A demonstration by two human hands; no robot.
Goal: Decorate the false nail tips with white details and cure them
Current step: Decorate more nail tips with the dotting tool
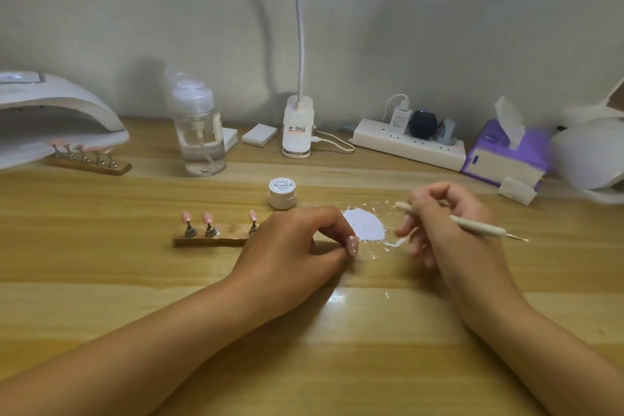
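Left hand (293, 246) pinching nail tip (352, 245) hides stand (209, 240) right end
Right hand (449, 223) grips dotting tool (483, 227) lying left-right, point toward worktop (304, 348) right edge

Your wooden table (135, 280) runs back to pale wall (439, 27). Clear pump bottle (199, 132) stands back left, see-through liquid inside. Small white pad (259, 134) lies just right of it. White clip lamp (297, 127) stands at middle back, thin neck going up. On your right: white power strip (410, 145) with plugs in it, then purple tissue pack (503, 159), one tissue sticking up.
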